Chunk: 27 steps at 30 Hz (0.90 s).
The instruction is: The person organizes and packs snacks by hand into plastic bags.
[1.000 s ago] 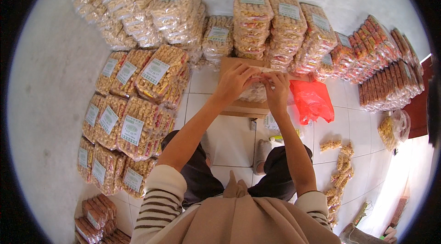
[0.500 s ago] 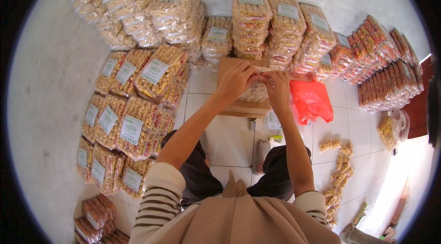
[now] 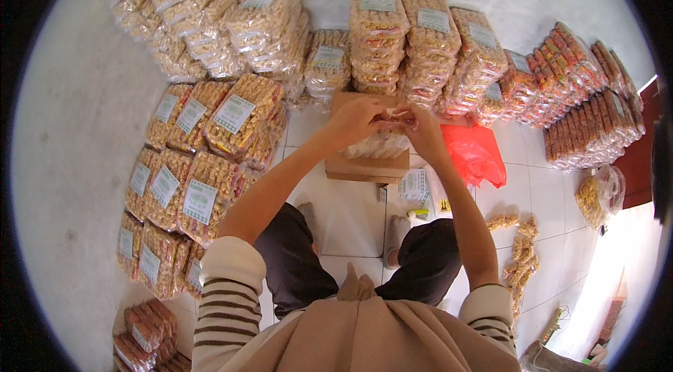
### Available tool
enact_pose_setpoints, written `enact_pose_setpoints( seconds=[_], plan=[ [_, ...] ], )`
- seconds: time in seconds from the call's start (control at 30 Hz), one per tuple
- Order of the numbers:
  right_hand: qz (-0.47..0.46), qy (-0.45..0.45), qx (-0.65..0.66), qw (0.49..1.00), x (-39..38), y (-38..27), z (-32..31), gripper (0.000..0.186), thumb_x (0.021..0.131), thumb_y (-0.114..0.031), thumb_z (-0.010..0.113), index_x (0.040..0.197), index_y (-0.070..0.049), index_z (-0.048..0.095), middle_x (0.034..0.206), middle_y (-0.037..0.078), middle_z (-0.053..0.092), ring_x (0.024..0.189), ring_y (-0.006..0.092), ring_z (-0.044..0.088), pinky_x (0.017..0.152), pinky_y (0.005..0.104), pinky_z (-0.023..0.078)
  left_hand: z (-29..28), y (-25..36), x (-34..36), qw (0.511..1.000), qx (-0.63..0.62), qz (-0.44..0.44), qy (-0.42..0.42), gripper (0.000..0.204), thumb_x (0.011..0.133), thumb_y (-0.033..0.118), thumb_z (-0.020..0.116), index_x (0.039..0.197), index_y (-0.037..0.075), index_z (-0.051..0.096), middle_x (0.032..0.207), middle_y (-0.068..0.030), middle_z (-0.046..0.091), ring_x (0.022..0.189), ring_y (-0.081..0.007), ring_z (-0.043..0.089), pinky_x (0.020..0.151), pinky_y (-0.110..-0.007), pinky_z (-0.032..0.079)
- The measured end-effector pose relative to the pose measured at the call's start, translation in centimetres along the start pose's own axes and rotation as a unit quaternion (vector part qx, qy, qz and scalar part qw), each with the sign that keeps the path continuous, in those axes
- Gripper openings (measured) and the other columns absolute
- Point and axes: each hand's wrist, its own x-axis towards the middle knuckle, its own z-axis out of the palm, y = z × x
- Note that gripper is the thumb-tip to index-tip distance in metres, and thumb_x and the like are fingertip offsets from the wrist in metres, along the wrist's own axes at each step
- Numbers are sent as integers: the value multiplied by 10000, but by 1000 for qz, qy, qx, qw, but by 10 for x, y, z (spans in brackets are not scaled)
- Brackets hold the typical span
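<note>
My left hand (image 3: 359,122) and my right hand (image 3: 419,131) meet over a brown cardboard box (image 3: 361,171), both with fingers closed on the top edge of a clear plastic bag. The bag holds pale pieces (image 3: 375,145) and rests on the box. The fingertips are close together, and exactly how they pinch the plastic is hard to make out. Beside the box, to the right of my right hand, lies a red plastic bag (image 3: 477,155).
Stacked snack packs with labels (image 3: 263,22) line the wall and my left (image 3: 200,200); darker packs (image 3: 582,134) are at right. Label sheets (image 3: 413,185) and a yellow-green object (image 3: 418,215) lie by my feet. Loose snack packets (image 3: 526,253) and a bag (image 3: 596,200) lie on the right.
My hands have dropped slightly along with the upper edge of the bag they pinch, and my forearms have spread a little wider. The surrounding stacks stay in place.
</note>
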Motion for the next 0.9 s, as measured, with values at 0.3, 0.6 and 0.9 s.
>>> enact_pose_setpoints(
  seconds=[0.3,0.6,0.9],
  plan=[
    [88,-24,196,976,9,9,0,285,750,-40,670,1001,-20,536,889,68,613,859,148,581,747,293,446,-5,-8,-1,1000,-13,-17,-17,275,826,275,596,833,2,626,807,-146,592,811,-312,558,726,-397,437],
    [-122,36,-101,987,9,-15,-6,152,747,-119,676,841,-12,623,833,119,626,761,249,584,673,339,447,-3,-5,0,1000,-6,-18,-7,246,832,260,598,854,16,611,822,-149,572,830,-319,551,751,-397,435],
    [36,-76,32,996,16,-1,-8,151,746,-161,677,815,-27,669,698,120,621,641,215,586,600,341,446,-7,4,0,1000,-10,-3,10,265,802,283,629,773,20,630,759,-134,605,758,-294,569,689,-390,438]
  ],
)
